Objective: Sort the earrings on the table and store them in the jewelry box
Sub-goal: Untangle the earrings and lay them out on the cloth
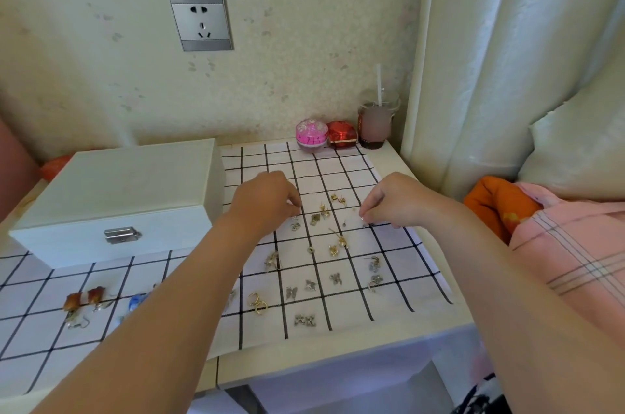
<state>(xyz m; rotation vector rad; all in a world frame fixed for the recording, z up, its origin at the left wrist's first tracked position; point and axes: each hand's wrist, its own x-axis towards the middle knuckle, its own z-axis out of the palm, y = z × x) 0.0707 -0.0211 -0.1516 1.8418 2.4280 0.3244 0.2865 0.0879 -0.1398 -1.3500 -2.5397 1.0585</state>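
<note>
As both reach forward palm-down, left hand (267,200), right hand (390,202), curled downward, grip unclear

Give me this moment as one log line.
jewelry box: lid shut | earrings: loose on checked cloth | left hand: fingers curled down at earrings, grip unclear | right hand: same, grip unclear

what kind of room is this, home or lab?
Probably a home bedroom: pale curtains beside the small cream table, a silver wall socket on patterned wallpaper, and a white wooden jewelry box with a metal clasp.
</note>
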